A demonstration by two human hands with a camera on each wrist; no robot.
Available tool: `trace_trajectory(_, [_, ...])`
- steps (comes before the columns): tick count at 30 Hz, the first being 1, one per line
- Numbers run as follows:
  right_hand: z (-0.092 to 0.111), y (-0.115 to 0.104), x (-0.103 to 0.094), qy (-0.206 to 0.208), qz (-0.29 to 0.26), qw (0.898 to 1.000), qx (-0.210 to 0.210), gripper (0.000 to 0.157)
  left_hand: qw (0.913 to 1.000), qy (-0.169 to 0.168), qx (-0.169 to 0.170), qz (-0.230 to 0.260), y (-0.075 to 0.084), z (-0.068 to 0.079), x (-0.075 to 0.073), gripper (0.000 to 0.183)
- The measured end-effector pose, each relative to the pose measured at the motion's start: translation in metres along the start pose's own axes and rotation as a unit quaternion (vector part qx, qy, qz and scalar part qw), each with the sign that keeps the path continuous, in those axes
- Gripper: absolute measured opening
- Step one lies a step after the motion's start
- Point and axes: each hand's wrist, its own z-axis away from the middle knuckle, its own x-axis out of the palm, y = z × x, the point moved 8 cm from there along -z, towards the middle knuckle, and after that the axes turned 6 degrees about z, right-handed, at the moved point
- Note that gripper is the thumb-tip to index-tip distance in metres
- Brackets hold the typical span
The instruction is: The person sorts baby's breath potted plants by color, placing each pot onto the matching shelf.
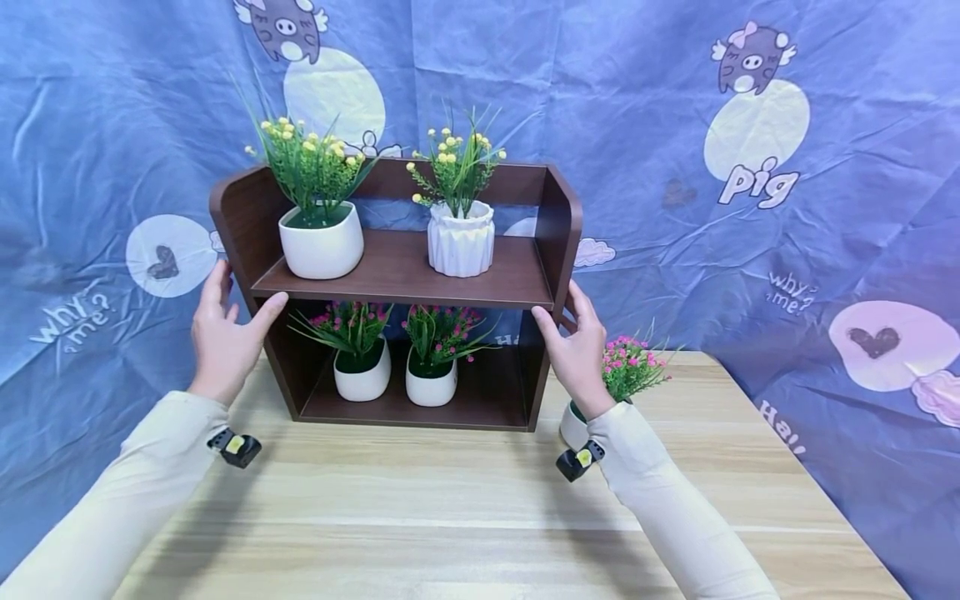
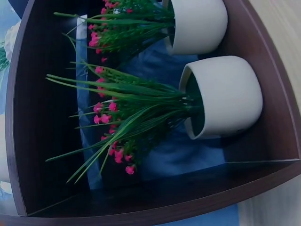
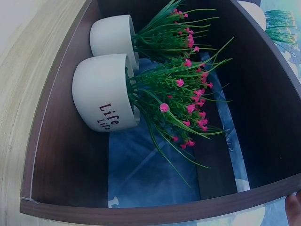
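Note:
A dark brown two-tier shelf (image 1: 405,287) stands on the table. My left hand (image 1: 228,342) is at its left side panel, thumb across the front edge near the upper board and fingers along the outside. On the other side, my right hand (image 1: 577,354) grips the right panel, its thumb at the board's front corner. The upper board bears a smooth white pot (image 1: 321,246) and a ribbed white pot (image 1: 461,246), both with yellow flowers. Below are two white pots with pink flowers, the left one (image 2: 225,96) and the right one (image 3: 101,92), marked "Life".
Another pink-flowered plant (image 1: 630,367) in a white pot stands on the wood-grain table (image 1: 420,508), partly hidden behind my right wrist. A blue printed cloth (image 1: 637,108) hangs behind the shelf and along both sides.

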Motion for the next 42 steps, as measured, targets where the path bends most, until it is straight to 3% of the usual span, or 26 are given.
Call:
trace_trajectory(8, [0.0,-0.002,0.001,-0.001,0.001,1.0,-0.003,0.051,0.9988,0.009,0.013,0.046,0.002,-0.017,0.002,0.075])
trace_trajectory(15, [0.001,-0.002,0.001,-0.002,0.002,1.0,-0.003,0.051,0.9988,-0.001,0.039,0.03,0.009,-0.019,0.007,0.061])
trace_trajectory(31, [-0.001,-0.003,0.0,-0.005,0.001,1.0,0.008,0.052,0.9987,-0.003,0.015,0.048,0.005,-0.02,0.01,0.063])
trace_trajectory(42, [-0.002,-0.002,-0.001,-0.014,-0.005,0.999,0.03,0.051,0.9984,0.004,0.019,0.054,0.004,-0.018,0.012,0.061])
